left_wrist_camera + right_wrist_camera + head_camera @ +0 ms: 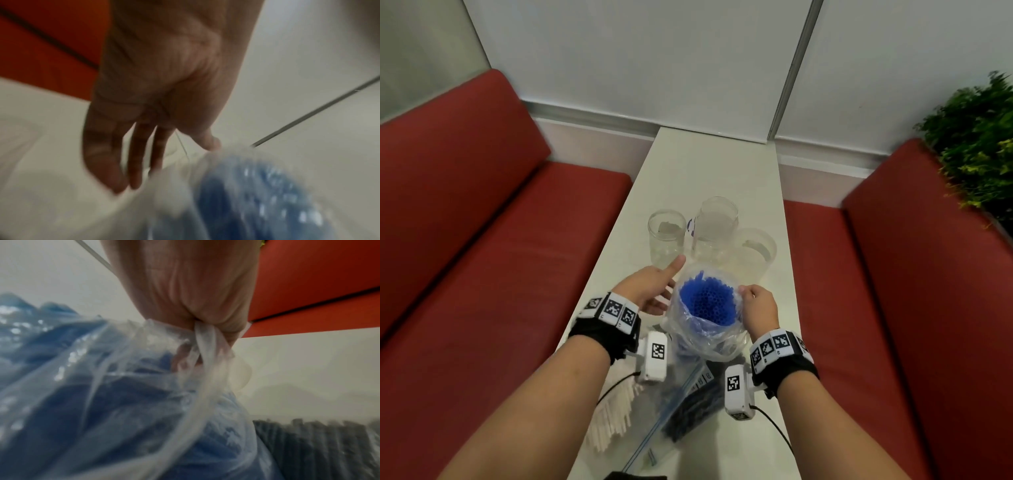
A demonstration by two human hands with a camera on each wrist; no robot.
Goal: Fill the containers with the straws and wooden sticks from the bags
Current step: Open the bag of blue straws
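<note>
A clear plastic bag (709, 337) stands upright on the white table (709, 164), its mouth open on a bundle of blue straws (707, 301). My right hand (758, 308) pinches the bag's rim on the right; the right wrist view shows the bunched plastic (205, 340) gripped in its fingers. My left hand (654, 289) is beside the bag's left side with straight fingers (111, 162) and raised thumb, holding nothing. Three empty clear containers stand just beyond: a left one (667, 240), a taller middle one (715, 229) and a right one (755, 255).
Near the table's front edge lie white paper-wrapped straws (613, 414) and a zip bag of dark straws (695, 407). Red bench seats (500, 240) flank the table on both sides. A green plant (976, 144) is at the far right.
</note>
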